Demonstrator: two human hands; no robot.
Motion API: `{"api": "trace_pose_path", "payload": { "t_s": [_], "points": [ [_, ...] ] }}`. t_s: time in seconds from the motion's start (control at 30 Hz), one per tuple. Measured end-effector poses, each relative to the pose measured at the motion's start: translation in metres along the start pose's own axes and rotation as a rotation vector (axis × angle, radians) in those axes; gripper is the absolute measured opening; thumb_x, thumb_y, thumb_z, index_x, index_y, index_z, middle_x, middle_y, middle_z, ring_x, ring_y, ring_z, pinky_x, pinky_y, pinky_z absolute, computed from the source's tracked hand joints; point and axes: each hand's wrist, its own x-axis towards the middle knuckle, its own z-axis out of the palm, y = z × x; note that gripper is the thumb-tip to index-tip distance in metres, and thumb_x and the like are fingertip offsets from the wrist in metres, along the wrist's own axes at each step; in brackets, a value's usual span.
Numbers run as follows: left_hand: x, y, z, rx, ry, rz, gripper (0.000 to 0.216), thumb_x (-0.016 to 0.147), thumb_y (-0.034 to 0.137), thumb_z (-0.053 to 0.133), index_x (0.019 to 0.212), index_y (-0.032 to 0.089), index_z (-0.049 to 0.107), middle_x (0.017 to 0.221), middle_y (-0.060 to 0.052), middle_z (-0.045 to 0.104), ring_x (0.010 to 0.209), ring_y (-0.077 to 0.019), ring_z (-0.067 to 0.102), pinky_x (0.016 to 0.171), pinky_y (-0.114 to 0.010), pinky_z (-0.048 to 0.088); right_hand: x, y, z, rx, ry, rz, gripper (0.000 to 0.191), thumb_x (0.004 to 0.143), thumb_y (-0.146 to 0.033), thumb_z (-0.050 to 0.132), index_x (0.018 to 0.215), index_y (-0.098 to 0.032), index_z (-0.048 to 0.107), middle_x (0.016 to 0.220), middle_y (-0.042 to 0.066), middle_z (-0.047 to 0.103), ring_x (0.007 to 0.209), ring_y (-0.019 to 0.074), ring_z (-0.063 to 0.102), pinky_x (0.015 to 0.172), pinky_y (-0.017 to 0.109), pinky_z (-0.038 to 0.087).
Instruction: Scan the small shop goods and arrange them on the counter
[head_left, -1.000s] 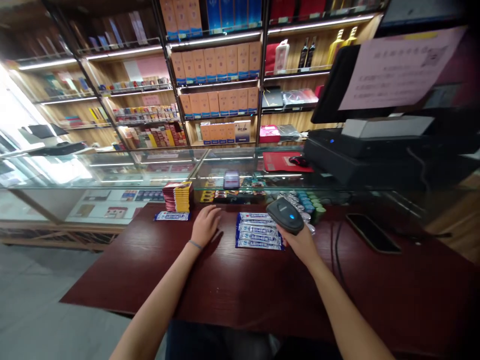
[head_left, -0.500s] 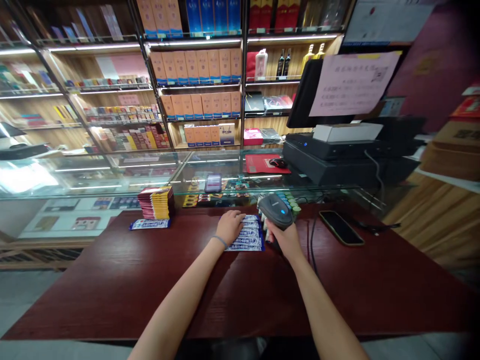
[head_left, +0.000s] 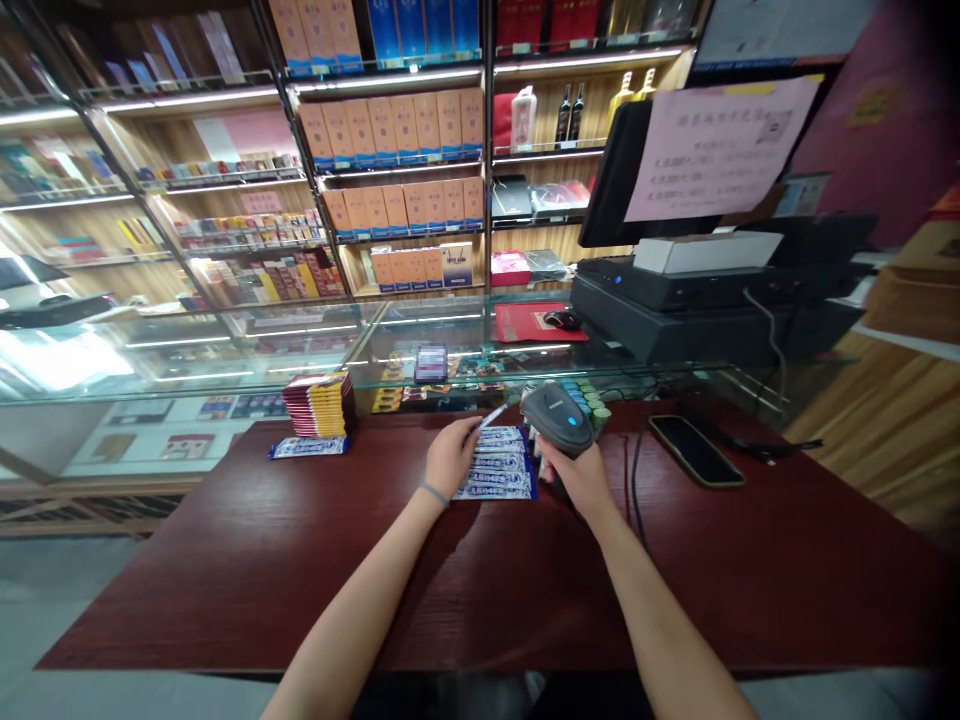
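My left hand (head_left: 450, 455) is closed on one slim blue-and-white packet (head_left: 493, 414), its far end tilted up off the table. Beneath and beside that hand lie several more blue-and-white packets (head_left: 496, 478) in an overlapping row. In my right hand (head_left: 581, 475) is a dark barcode scanner (head_left: 559, 418) with a lit blue spot, its head over the right end of the row. Partly hidden behind the scanner are several small green-topped rolls (head_left: 594, 402). At the left, a stack of red-and-yellow packets (head_left: 319, 405) stands behind a single blue-and-white packet (head_left: 309, 447).
A phone (head_left: 696, 450) lies on the dark red table (head_left: 300, 580) at the right, near a black cable (head_left: 639, 480). Beyond the table runs a glass display counter (head_left: 285, 345), with a mouse (head_left: 562, 319) and a monitor (head_left: 615, 175) on it. Stocked shelves stand behind.
My left hand has lifted the end of one packet from the row. My right hand still holds the scanner. The whole view has shifted slightly.
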Motion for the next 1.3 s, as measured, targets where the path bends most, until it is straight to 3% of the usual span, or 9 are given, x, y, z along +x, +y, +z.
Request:
{"api": "trace_pose_path", "payload": {
  "t_s": [0.1,0.2,0.33,0.47,0.63,0.83,1.07,1.3],
  "points": [
    [-0.006,-0.006,-0.021,-0.380,0.128,-0.261,0.030,0.095,0.036,0.065,0.118,0.020,0.074,0.112,-0.009,0.077,0.101,-0.0236,0.072,0.091,-0.035,0.057,-0.002,-0.001,0.003,-0.009,-0.006,-0.011,0.042,0.081,-0.060,0.077,0.085,-0.021,0.063,0.053,-0.003,0.057,0.043,0.0144,0.051,0.046,0.029,0.045],
    [-0.014,-0.014,-0.045,-0.759,0.137,-0.532,0.043,0.087,0.044,0.073,0.120,0.016,0.071,0.100,-0.010,0.077,0.083,-0.0223,0.074,0.067,-0.032,0.060,-0.005,-0.002,0.009,-0.032,-0.026,-0.013,0.041,0.082,-0.058,0.077,0.094,-0.021,0.063,0.054,-0.004,0.058,0.042,0.0139,0.050,0.045,0.029,0.045],
    [-0.024,-0.023,-0.067,-0.943,0.116,-0.691,0.049,0.080,0.040,0.082,0.120,0.014,0.070,0.098,-0.010,0.076,0.076,-0.0207,0.074,0.058,-0.029,0.060,-0.011,-0.001,0.020,-0.105,-0.064,-0.037,0.044,0.082,-0.053,0.077,0.110,-0.022,0.063,0.066,0.000,0.067,0.048,0.0161,0.055,0.047,0.030,0.049],
    [-0.025,-0.031,-0.080,-0.890,0.137,-0.707,0.044,0.079,0.035,0.083,0.116,0.014,0.074,0.097,-0.010,0.077,0.076,-0.0193,0.074,0.056,-0.024,0.057,-0.016,0.004,0.029,-0.187,-0.167,-0.078,0.050,0.081,-0.044,0.076,0.124,-0.024,0.059,0.088,0.004,0.076,0.081,0.0253,0.072,0.068,0.035,0.059],
    [-0.023,-0.036,-0.089,-0.868,0.149,-0.697,0.046,0.079,0.037,0.083,0.118,0.014,0.075,0.094,-0.010,0.078,0.077,-0.0196,0.074,0.054,-0.021,0.053,-0.020,0.013,0.033,-0.325,-0.384,-0.133,0.060,0.082,-0.031,0.073,0.137,-0.025,0.050,0.116,0.007,0.075,0.106,0.0273,0.072,0.091,0.038,0.056],
    [-0.024,-0.037,-0.089,-0.841,0.136,-0.692,0.048,0.079,0.039,0.084,0.118,0.013,0.074,0.100,-0.012,0.077,0.079,-0.0210,0.075,0.057,-0.023,0.055,-0.021,0.021,0.031,-0.442,-0.455,-0.181,0.057,0.081,-0.027,0.070,0.135,-0.024,0.053,0.106,0.008,0.078,0.107,0.0324,0.073,0.096,0.043,0.054],
    [-0.025,-0.047,-0.088,-0.927,0.115,-0.692,0.046,0.082,0.039,0.081,0.121,0.016,0.071,0.104,-0.010,0.076,0.086,-0.0214,0.076,0.062,-0.025,0.058,-0.020,0.022,0.032,-0.380,-0.422,-0.144,0.056,0.082,-0.029,0.073,0.134,-0.026,0.053,0.105,0.006,0.078,0.103,0.0300,0.074,0.090,0.038,0.056],
    [-0.025,-0.041,-0.098,-1.116,0.024,-0.612,0.050,0.083,0.028,0.081,0.130,0.017,0.065,0.120,-0.014,0.074,0.102,-0.0215,0.074,0.084,-0.031,0.061,-0.020,0.009,0.031,-0.364,-0.369,-0.099,0.045,0.082,-0.032,0.072,0.124,-0.025,0.058,0.108,0.005,0.078,0.097,0.0266,0.073,0.084,0.035,0.055]
  ]
}}
